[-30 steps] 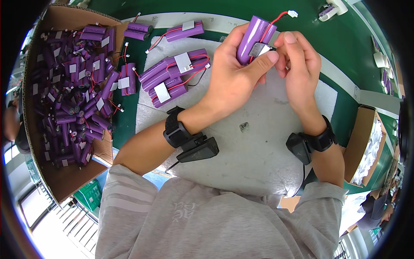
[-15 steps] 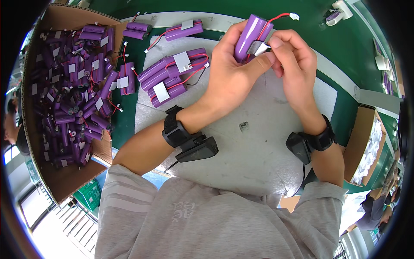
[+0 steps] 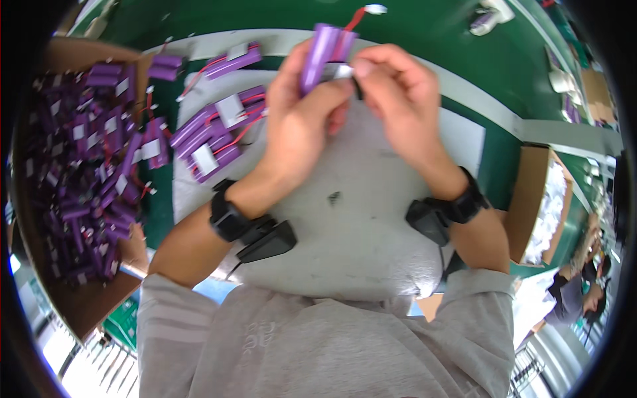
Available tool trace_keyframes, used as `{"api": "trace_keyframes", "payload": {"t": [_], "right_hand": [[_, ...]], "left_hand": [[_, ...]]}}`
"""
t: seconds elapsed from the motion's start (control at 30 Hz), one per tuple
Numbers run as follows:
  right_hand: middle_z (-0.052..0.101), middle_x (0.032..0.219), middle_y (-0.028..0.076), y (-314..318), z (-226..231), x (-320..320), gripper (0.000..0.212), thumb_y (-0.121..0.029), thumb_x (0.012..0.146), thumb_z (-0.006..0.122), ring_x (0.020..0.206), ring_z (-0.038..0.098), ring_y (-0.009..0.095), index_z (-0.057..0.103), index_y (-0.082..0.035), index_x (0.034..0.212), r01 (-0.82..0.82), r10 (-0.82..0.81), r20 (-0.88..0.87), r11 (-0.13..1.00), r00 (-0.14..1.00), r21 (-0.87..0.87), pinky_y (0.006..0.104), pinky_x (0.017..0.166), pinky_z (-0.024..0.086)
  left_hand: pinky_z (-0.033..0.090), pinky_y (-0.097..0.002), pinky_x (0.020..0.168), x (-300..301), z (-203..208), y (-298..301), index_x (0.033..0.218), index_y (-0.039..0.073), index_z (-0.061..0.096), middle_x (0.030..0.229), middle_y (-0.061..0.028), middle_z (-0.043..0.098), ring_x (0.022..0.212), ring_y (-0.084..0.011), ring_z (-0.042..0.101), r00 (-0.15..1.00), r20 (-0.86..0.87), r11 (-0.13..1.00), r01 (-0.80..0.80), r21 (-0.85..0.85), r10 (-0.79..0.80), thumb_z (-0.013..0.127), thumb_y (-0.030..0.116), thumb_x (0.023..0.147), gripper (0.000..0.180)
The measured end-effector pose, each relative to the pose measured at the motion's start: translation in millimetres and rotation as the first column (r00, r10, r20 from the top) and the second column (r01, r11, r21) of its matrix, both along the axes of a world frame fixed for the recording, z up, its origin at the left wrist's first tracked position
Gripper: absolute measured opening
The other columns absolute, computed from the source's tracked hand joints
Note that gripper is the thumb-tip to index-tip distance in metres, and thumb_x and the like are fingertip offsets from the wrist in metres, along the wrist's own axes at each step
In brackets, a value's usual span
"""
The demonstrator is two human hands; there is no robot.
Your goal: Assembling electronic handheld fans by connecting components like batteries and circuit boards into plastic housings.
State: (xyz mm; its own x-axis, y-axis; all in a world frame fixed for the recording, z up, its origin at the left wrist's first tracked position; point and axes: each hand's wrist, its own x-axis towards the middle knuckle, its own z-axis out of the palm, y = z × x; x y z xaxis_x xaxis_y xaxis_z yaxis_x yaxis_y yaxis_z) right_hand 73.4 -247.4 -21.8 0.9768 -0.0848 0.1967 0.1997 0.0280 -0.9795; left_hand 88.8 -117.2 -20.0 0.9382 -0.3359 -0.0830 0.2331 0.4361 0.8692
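Observation:
My left hand (image 3: 295, 116) is wrapped round a purple battery pack (image 3: 320, 54), held up above the far edge of the mat. A red wire with a white connector (image 3: 376, 9) sticks out from its far end. Across the pack's side lies a white label (image 3: 341, 71), with my left thumb against it. My right hand (image 3: 401, 99) is closed in a pinch at the label's right edge, its fingertips partly blurred. Left of my hands, several labelled purple battery packs (image 3: 206, 129) rest on the mat, with another pack (image 3: 232, 61) beyond them.
A cardboard box (image 3: 79, 312) full of purple packs stands at the left. The grey-white mat (image 3: 345, 232) covers the green table before me. At the right is a cardboard box (image 3: 529, 199) of white pieces. Another person (image 3: 574, 292) shows at the far right.
The view has shifted, so the whole scene sits further left. My left hand still holds the battery pack, and my right fingers stay pinched at the white label.

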Motion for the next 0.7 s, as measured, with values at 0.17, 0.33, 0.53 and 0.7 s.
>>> {"api": "trace_keyframes", "payload": {"t": [0.17, 0.33, 0.53, 0.7], "right_hand": [[0.052, 0.064, -0.004, -1.0, -0.5, 0.5, 0.016, -0.015, 0.094, 0.055, 0.053, 0.042, 0.002, 0.060, 0.000, 0.094, -0.054, 0.054, -0.020, 0.999, 0.998, 0.002, 0.0181, 0.046, 0.030], [0.055, 0.066, -0.003, -2.4, -1.7, 1.6, 0.018, -0.017, 0.095, 0.053, 0.054, 0.042, 0.002, 0.059, 0.000, 0.094, -0.079, 0.078, -0.018, 0.996, 0.997, -0.041, 0.0179, 0.045, 0.031], [0.056, 0.068, -0.002, -0.9, 0.4, 1.0, 0.018, -0.017, 0.096, 0.053, 0.053, 0.041, 0.001, 0.058, 0.000, 0.095, -0.097, 0.097, -0.008, 0.995, 0.995, -0.034, 0.0175, 0.045, 0.030], [0.057, 0.069, -0.001, -2.3, 4.2, -1.8, 0.017, -0.016, 0.096, 0.053, 0.053, 0.040, 0.001, 0.058, 0.000, 0.096, -0.122, 0.122, -0.028, 0.993, 0.992, 0.003, 0.0170, 0.045, 0.029]], "left_hand": [[0.035, -0.0237, 0.046, -0.3, 3.4, 2.8, 0.116, 0.002, 0.050, 0.070, -0.0006, 0.051, 0.055, -0.0080, 0.047, 1.000, -0.023, 0.999, -0.020, 0.038, 0.021, 0.055, 0.007, 0.082, 0.034], [0.036, -0.0241, 0.047, 2.5, 2.5, 2.7, 0.114, 0.003, 0.050, 0.072, -0.0011, 0.051, 0.055, -0.0087, 0.047, 1.000, -0.031, 1.000, 0.002, 0.027, -0.001, 0.056, 0.010, 0.084, 0.032], [0.035, -0.0233, 0.046, 2.4, 3.5, 2.8, 0.114, 0.003, 0.050, 0.075, -0.0020, 0.052, 0.054, -0.0088, 0.047, 0.999, -0.036, 1.000, -0.009, 0.027, 0.010, 0.056, 0.012, 0.084, 0.032], [0.034, -0.0227, 0.044, 1.4, 2.5, 2.5, 0.113, 0.003, 0.050, 0.076, -0.0029, 0.054, 0.052, -0.0089, 0.046, 0.998, -0.056, 1.000, 0.000, 0.015, 0.000, 0.056, 0.014, 0.086, 0.030]]}}
